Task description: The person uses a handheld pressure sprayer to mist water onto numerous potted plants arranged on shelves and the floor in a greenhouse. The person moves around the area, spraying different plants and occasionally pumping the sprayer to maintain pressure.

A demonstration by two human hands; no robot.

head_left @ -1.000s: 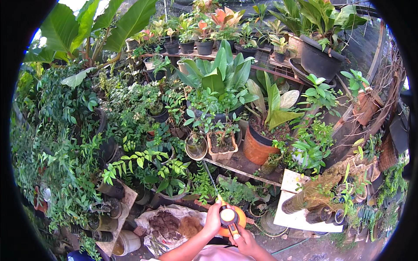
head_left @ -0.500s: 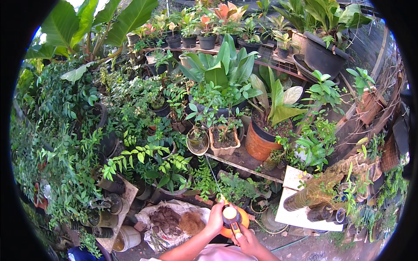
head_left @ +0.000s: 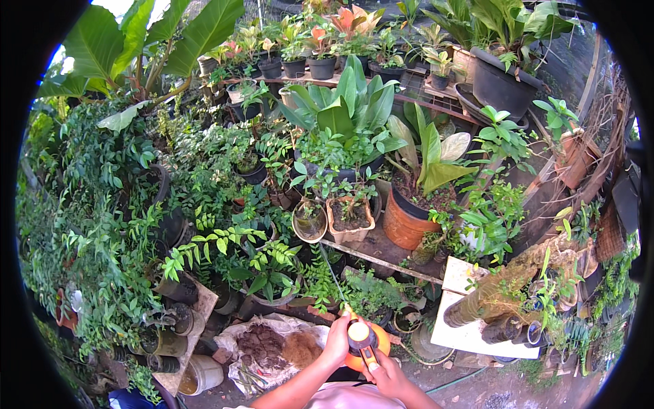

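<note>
At the lower middle I hold an orange pump sprayer (head_left: 381,343) with a dark, pale-topped pump head and a yellow nozzle (head_left: 347,310) pointing away from me. My left hand (head_left: 336,341) is wrapped round its left side, close to the nozzle. Closed around the black handle at the near side is my right hand (head_left: 385,373). A thin pale streak, which looks like a jet of water, runs from the nozzle toward a small round pot (head_left: 310,232). Beside that pot stands a square, scalloped clay-coloured pot (head_left: 351,232) with a small leafy plant.
A large terracotta pot (head_left: 407,228) stands on the plank shelf. Left of my hands, a pale sack (head_left: 238,370) holds heaps of dark and brown material. Dark tube pots lie on a white board (head_left: 445,334) at right. Dense foliage fills the left; a white bucket (head_left: 201,373) stands below.
The whole view has shifted very slightly. Both hands keep the same hold on the sprayer, and the pale streak still reaches toward the small round pot.
</note>
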